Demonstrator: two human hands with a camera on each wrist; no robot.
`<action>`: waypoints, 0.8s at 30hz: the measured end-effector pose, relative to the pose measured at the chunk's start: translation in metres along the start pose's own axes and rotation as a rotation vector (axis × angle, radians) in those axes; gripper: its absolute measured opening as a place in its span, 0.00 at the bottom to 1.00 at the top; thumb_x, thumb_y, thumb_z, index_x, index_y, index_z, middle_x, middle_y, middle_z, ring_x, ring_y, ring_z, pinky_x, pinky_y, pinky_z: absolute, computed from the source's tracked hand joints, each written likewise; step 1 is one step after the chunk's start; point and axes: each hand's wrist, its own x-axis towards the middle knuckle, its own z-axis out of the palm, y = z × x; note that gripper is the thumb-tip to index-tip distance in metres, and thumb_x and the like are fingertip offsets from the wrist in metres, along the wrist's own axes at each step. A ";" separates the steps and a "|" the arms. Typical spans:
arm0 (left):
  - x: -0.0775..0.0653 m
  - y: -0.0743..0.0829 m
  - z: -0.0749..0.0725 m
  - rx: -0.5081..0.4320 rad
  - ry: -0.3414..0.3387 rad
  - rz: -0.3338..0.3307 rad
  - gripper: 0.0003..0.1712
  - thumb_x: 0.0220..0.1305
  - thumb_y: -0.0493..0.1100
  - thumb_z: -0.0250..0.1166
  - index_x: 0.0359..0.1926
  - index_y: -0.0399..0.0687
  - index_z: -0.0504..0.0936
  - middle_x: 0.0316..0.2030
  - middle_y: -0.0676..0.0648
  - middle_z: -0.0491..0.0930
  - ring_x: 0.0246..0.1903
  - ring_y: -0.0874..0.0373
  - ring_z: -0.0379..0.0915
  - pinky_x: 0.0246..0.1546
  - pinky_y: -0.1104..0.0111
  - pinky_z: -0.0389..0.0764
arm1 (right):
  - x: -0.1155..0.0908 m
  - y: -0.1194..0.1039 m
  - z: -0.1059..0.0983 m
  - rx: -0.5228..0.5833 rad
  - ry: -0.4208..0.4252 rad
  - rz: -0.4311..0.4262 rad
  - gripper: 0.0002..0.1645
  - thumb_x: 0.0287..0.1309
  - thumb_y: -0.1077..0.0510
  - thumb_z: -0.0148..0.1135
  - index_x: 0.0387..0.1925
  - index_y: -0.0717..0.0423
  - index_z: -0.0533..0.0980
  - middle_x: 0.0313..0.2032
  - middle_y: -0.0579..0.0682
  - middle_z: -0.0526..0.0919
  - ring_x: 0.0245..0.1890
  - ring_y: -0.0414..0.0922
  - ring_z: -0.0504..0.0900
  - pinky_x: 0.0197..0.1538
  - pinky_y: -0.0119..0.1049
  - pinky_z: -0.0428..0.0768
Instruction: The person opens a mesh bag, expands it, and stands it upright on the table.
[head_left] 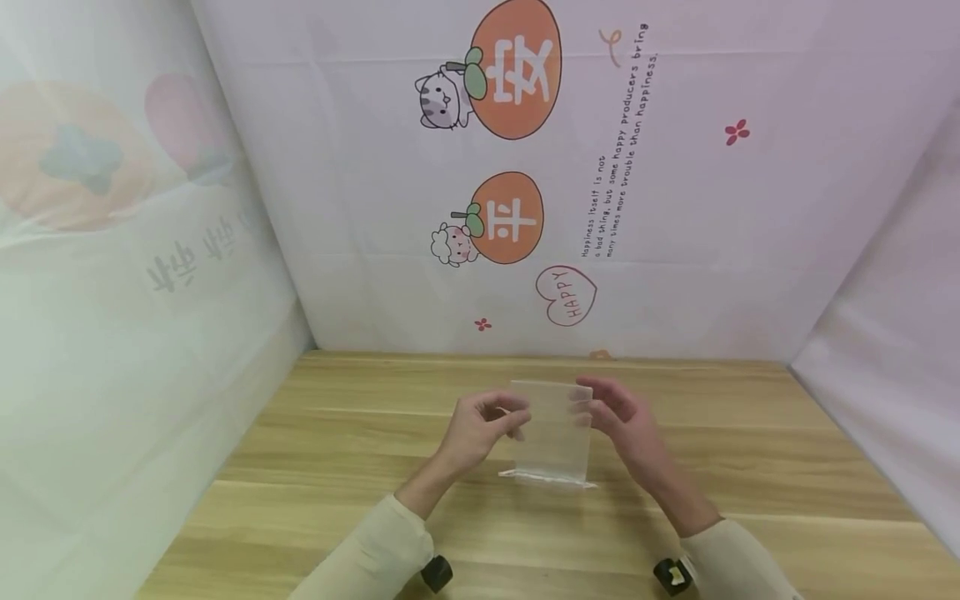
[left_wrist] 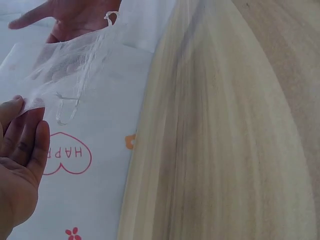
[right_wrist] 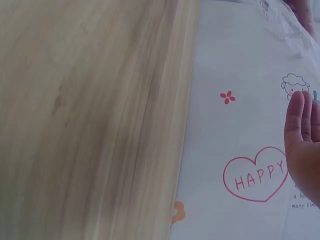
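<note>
A small sheer white drawstring bag (head_left: pixel 551 437) is held up above the table between the two hands, its gathered drawstring edge (head_left: pixel 547 478) facing the person. My left hand (head_left: pixel 476 429) pinches the bag's left side between thumb and fingers; the left wrist view shows the thin mesh (left_wrist: pixel 32 100) in that pinch. Fingers of my right hand (head_left: pixel 630 425) show through the cloth at the right side. In the left wrist view the right hand (left_wrist: pixel 75 20) has its fingers spread behind the bag. White cord loops (left_wrist: pixel 67 110) hang from the drawstring edge.
The wood-grain table top (head_left: pixel 360 500) spreads under both arms. A white printed cloth (head_left: pixel 375 208) stands as a wall along its far edge, with more cloth at the left and right sides. Both wrists wear dark devices (head_left: pixel 437 573).
</note>
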 end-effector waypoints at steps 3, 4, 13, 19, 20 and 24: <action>0.000 -0.001 0.000 -0.023 -0.007 -0.011 0.13 0.66 0.41 0.69 0.48 0.37 0.85 0.39 0.46 0.86 0.28 0.57 0.83 0.40 0.63 0.85 | -0.001 0.000 0.005 -0.039 0.026 0.056 0.18 0.71 0.65 0.57 0.58 0.72 0.72 0.47 0.67 0.81 0.42 0.54 0.85 0.47 0.41 0.85; 0.000 -0.002 0.000 -0.028 -0.006 -0.012 0.13 0.66 0.41 0.70 0.48 0.37 0.85 0.39 0.46 0.86 0.28 0.57 0.83 0.40 0.62 0.85 | -0.001 0.000 0.006 -0.049 0.042 0.075 0.18 0.71 0.64 0.58 0.57 0.72 0.73 0.45 0.65 0.82 0.41 0.53 0.85 0.46 0.42 0.85; -0.001 -0.005 -0.001 -0.049 0.009 -0.030 0.13 0.65 0.42 0.71 0.47 0.39 0.86 0.39 0.45 0.86 0.27 0.57 0.83 0.40 0.61 0.85 | 0.000 0.005 0.008 -0.070 0.104 0.139 0.16 0.69 0.61 0.63 0.48 0.73 0.78 0.37 0.54 0.87 0.35 0.46 0.86 0.39 0.41 0.86; -0.002 -0.005 -0.001 -0.054 0.004 -0.029 0.12 0.65 0.41 0.70 0.46 0.39 0.86 0.37 0.46 0.86 0.27 0.58 0.83 0.39 0.62 0.85 | 0.001 0.004 0.010 -0.110 0.125 0.178 0.16 0.69 0.58 0.63 0.44 0.71 0.80 0.35 0.56 0.87 0.33 0.46 0.86 0.37 0.40 0.86; -0.002 -0.005 -0.001 -0.055 0.003 -0.025 0.12 0.66 0.41 0.70 0.46 0.38 0.86 0.37 0.45 0.86 0.26 0.58 0.83 0.39 0.62 0.85 | 0.001 0.004 0.011 -0.114 0.130 0.185 0.16 0.69 0.58 0.63 0.43 0.71 0.80 0.34 0.56 0.87 0.33 0.46 0.85 0.37 0.40 0.86; -0.001 -0.005 -0.002 -0.055 0.004 -0.024 0.12 0.67 0.41 0.69 0.46 0.37 0.86 0.38 0.44 0.86 0.26 0.57 0.83 0.38 0.62 0.85 | 0.002 0.005 0.011 -0.119 0.134 0.198 0.16 0.69 0.57 0.64 0.42 0.71 0.80 0.33 0.57 0.86 0.32 0.46 0.85 0.36 0.40 0.86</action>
